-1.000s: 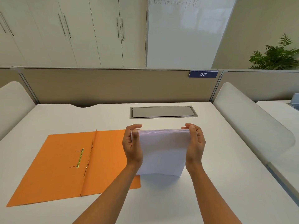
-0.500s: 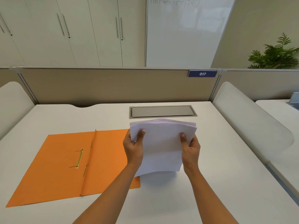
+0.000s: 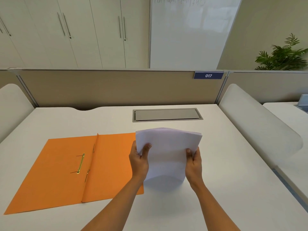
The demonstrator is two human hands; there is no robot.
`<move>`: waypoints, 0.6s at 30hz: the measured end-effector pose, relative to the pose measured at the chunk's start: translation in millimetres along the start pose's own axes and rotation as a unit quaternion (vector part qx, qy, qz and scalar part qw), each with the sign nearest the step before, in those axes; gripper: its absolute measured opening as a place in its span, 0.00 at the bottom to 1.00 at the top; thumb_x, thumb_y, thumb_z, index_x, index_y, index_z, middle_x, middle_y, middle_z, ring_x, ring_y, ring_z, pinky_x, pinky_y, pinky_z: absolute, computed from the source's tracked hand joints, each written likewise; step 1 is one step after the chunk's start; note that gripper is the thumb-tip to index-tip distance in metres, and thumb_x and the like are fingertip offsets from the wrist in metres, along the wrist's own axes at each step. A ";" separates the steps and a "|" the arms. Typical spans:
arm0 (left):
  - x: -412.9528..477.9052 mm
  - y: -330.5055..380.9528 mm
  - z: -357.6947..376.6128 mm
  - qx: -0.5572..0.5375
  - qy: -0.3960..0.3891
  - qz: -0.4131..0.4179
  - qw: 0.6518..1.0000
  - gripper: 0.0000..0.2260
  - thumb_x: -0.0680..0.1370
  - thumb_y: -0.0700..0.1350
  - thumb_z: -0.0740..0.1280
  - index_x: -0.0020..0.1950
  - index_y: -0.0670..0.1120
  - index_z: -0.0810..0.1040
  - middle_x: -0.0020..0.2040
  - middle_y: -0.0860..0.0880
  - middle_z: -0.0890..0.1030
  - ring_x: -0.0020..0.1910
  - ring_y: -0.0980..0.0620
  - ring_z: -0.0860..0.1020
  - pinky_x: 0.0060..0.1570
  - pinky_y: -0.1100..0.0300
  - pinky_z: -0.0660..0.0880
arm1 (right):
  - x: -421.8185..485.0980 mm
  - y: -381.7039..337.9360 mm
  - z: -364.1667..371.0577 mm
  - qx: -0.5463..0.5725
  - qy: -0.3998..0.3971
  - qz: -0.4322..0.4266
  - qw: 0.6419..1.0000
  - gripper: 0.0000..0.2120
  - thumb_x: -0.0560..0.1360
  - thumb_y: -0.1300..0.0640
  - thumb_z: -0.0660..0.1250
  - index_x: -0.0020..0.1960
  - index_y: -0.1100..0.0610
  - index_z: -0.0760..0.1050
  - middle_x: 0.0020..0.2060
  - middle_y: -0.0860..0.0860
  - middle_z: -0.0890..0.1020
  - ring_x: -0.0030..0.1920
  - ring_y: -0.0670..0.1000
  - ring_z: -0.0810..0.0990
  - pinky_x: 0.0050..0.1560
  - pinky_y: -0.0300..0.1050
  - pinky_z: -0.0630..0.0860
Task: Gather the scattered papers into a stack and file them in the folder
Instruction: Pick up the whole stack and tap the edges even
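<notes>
A stack of white papers (image 3: 167, 152) stands on its lower edge on the white desk (image 3: 216, 189), bowed and leaning toward me. My left hand (image 3: 139, 161) grips its left side, thumb on the front sheet. My right hand (image 3: 194, 162) grips the right side the same way. An open orange folder (image 3: 66, 172) lies flat to the left, its right corner partly under my left forearm. A brass two-prong fastener (image 3: 81, 163) sits near the folder's spine.
A grey cable hatch (image 3: 167, 115) is set into the desk behind the papers. Beige partitions (image 3: 108, 89) close the back, with a blue "017" sign (image 3: 208, 75). Curved white dividers (image 3: 260, 124) border both sides. A plant (image 3: 283, 55) stands far right.
Both hands slid down from the stack's top corners to its sides, thumbs now on the front. The stack's top rose slightly and bowed; the folder has not moved.
</notes>
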State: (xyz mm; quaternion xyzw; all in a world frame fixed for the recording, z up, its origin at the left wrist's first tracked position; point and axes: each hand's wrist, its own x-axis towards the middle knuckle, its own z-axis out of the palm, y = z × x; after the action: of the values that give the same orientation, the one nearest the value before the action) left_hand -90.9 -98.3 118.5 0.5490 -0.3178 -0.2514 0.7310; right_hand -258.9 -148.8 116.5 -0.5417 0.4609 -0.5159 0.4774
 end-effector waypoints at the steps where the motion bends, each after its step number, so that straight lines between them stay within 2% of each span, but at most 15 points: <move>1: -1.0 -1.6 -0.8 0.003 -0.003 -0.003 1.000 0.07 0.75 0.50 0.68 0.53 0.51 0.77 0.45 0.53 0.82 0.45 0.51 0.81 0.43 0.56 0.79 | -0.2 2.7 -2.0 -0.011 -0.008 0.003 1.000 0.09 0.83 0.52 0.55 0.55 0.40 0.71 0.50 0.46 0.80 0.49 0.45 0.80 0.47 0.41 0.79; 4: -10.7 -18.4 -7.0 0.030 -0.013 -0.031 0.999 0.07 0.77 0.47 0.68 0.53 0.56 0.75 0.46 0.55 0.82 0.45 0.57 0.80 0.41 0.63 0.78 | -4.6 22.8 -9.4 -0.066 -0.037 0.027 0.997 0.12 0.83 0.57 0.54 0.61 0.44 0.70 0.53 0.43 0.80 0.52 0.42 0.78 0.51 0.39 0.75; 6: -22.6 -41.1 -18.2 0.066 -0.030 -0.070 0.995 0.09 0.78 0.46 0.68 0.55 0.58 0.75 0.49 0.56 0.82 0.47 0.59 0.80 0.42 0.66 0.77 | -10.0 47.3 -16.6 -0.117 -0.068 0.059 0.989 0.16 0.83 0.61 0.54 0.66 0.48 0.70 0.56 0.43 0.80 0.56 0.43 0.78 0.57 0.43 0.74; 8: -32.6 -67.3 -33.9 0.110 -0.060 -0.104 0.987 0.10 0.78 0.44 0.68 0.56 0.58 0.75 0.51 0.56 0.83 0.50 0.55 0.81 0.43 0.66 0.75 | -14.4 71.3 -23.5 -0.164 -0.095 0.097 0.977 0.17 0.83 0.62 0.54 0.69 0.52 0.70 0.60 0.46 0.79 0.62 0.49 0.76 0.62 0.45 0.71; 10: -35.6 -84.1 -46.8 0.153 -0.091 -0.113 0.977 0.10 0.79 0.42 0.67 0.58 0.54 0.77 0.51 0.54 0.83 0.51 0.50 0.81 0.46 0.60 0.74 | -15.8 82.9 -27.7 -0.184 -0.102 0.125 0.970 0.16 0.83 0.62 0.54 0.67 0.54 0.72 0.60 0.48 0.79 0.63 0.52 0.76 0.62 0.44 0.70; 12: -30.2 -88.2 -52.5 0.173 -0.107 -0.112 0.973 0.11 0.80 0.38 0.65 0.59 0.51 0.78 0.52 0.55 0.83 0.51 0.59 0.80 0.49 0.59 0.75 | -14.1 82.4 -27.8 -0.189 -0.099 0.126 0.969 0.15 0.82 0.63 0.55 0.64 0.53 0.74 0.56 0.47 0.81 0.59 0.51 0.78 0.61 0.46 0.72; 14: -20.0 -82.7 -54.8 0.185 -0.116 -0.119 0.969 0.15 0.80 0.35 0.63 0.61 0.52 0.75 0.54 0.59 0.81 0.51 0.67 0.78 0.51 0.66 0.76 | -13.0 74.9 -24.9 -0.195 -0.106 0.108 0.969 0.15 0.82 0.63 0.56 0.61 0.48 0.74 0.50 0.41 0.81 0.52 0.44 0.79 0.58 0.45 0.75; 16: -8.3 -73.7 -57.4 0.202 -0.129 -0.135 0.961 0.16 0.80 0.35 0.62 0.59 0.56 0.73 0.52 0.61 0.79 0.50 0.64 0.78 0.45 0.72 0.74 | -10.9 67.6 -18.9 -0.183 -0.118 0.096 0.971 0.16 0.82 0.62 0.56 0.57 0.43 0.74 0.49 0.37 0.81 0.50 0.41 0.79 0.55 0.41 0.76; 18: 2.0 -71.2 -64.4 0.227 -0.130 -0.148 0.954 0.14 0.80 0.37 0.63 0.57 0.55 0.73 0.52 0.58 0.79 0.52 0.55 0.78 0.44 0.72 0.73 | -8.6 64.7 -10.4 -0.172 -0.129 0.104 0.971 0.17 0.81 0.62 0.56 0.57 0.41 0.74 0.51 0.37 0.81 0.51 0.42 0.80 0.54 0.41 0.77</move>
State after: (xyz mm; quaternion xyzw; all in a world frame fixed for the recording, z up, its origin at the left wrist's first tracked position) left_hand -43.2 -77.6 37.7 0.7038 -0.3737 -0.3476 0.4942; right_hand -270.1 -148.4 51.4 -0.6266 0.5314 -0.3019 0.4835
